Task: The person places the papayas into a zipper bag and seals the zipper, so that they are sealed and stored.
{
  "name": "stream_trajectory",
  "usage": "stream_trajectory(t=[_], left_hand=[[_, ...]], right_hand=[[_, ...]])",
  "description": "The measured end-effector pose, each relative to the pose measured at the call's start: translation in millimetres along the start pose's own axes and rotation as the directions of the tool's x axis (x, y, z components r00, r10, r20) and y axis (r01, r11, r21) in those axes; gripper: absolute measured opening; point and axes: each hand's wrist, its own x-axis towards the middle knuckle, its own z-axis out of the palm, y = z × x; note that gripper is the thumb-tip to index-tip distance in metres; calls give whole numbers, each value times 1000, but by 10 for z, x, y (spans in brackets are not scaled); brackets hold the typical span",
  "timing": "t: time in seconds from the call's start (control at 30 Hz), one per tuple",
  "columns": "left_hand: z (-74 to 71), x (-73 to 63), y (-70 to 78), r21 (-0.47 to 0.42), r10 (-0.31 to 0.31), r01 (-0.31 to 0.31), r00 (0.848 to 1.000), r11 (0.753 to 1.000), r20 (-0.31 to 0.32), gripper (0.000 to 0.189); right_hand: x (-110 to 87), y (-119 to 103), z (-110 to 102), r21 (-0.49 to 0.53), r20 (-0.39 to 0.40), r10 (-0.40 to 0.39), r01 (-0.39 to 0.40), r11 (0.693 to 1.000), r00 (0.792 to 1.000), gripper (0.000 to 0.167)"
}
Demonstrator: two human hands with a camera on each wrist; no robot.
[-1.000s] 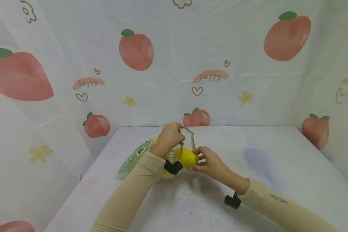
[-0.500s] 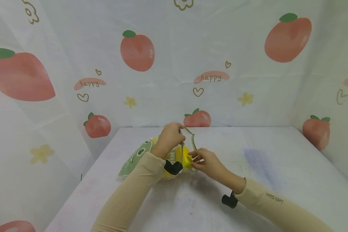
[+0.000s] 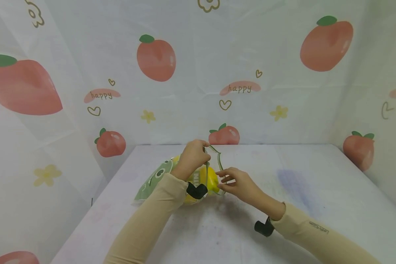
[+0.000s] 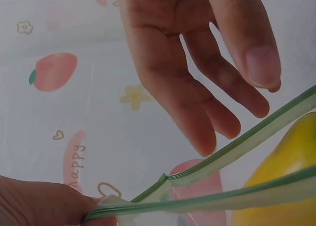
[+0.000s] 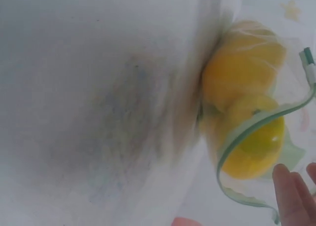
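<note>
A clear zip bag (image 3: 195, 179) with a green front lies on the table, its mouth facing right. My left hand (image 3: 193, 156) pinches the top corner of its green zip edge (image 4: 237, 196), seen closely in the left wrist view. The edges stand apart. Inside the mouth sits a smooth yellow fruit (image 3: 212, 179). In the right wrist view this fruit (image 5: 254, 149) lies against a second, orange-yellow fruit (image 5: 244, 63) within the bag. My right hand (image 3: 239, 185) is at the mouth with its fingers extended towards the fruit, holding nothing. Whether the fingertips touch the bag's edge is unclear.
A white table (image 3: 270, 227) with faint bluish stains spreads around the bag. Behind it hangs a white cloth backdrop (image 3: 191, 106) printed with red fruit. Black camera mounts (image 3: 263, 228) are worn at both wrists.
One second ago my right hand held the yellow fruit at the bag's mouth. The fruit now sits further left inside, and the right hand has let go. My left hand stays in place.
</note>
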Motion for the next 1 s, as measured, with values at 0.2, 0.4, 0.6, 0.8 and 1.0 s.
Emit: stream_trajectory(t=[0.2,0.4,0.6,0.8,1.0], left_hand=[[-16,-5,10,-3,-9,9,1000,1000,9,46],[-29,9,3,-16,-5,5,1000,1000,15,45],[-26,49,-39,-77,-1,2,1000,997,15,45],[-39,77,-68,-117,-4,7,1000,993,19,45],[-49,58,-66,-160,-8,11,1000,987,21,45]], right_hand=[[-23,-50,-73,23,-24,-2,3,1000,1000,33],[-49,-74,-158,51,-47,5,-3,999,999,30],[-83,-96,-209,95,-38,25,-21,995,999,24],[-120,-92,-188,104,-12,63,-61,993,998,23],[-160,-26,-81,96,43,64,-68,993,997,24]])
